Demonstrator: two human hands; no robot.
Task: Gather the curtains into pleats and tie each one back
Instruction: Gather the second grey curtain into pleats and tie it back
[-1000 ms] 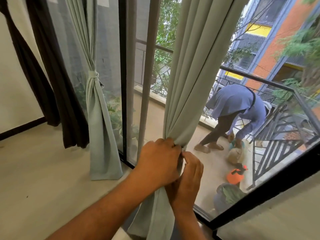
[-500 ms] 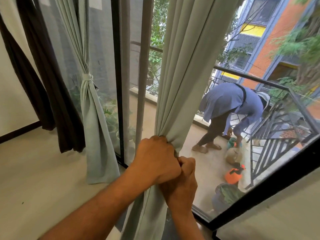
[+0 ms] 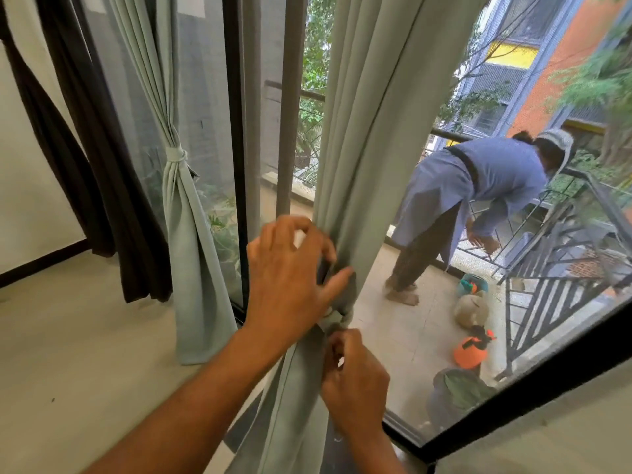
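2 pale green curtains [image 3: 362, 138] [image 3: 184, 234], 1 dark curtain [image 3: 102, 186], 2 hands [image 3: 290, 278] [image 3: 355, 384], 1 person outside [image 3: 478, 196], 1 orange sprayer [image 3: 471, 350].

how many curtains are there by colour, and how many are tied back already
Pale green: 2, the far one already tied, the near one with the left hand and right hand at its tie
Dark brown: 1, hanging loose
Total: 3 curtains, 1 tied back
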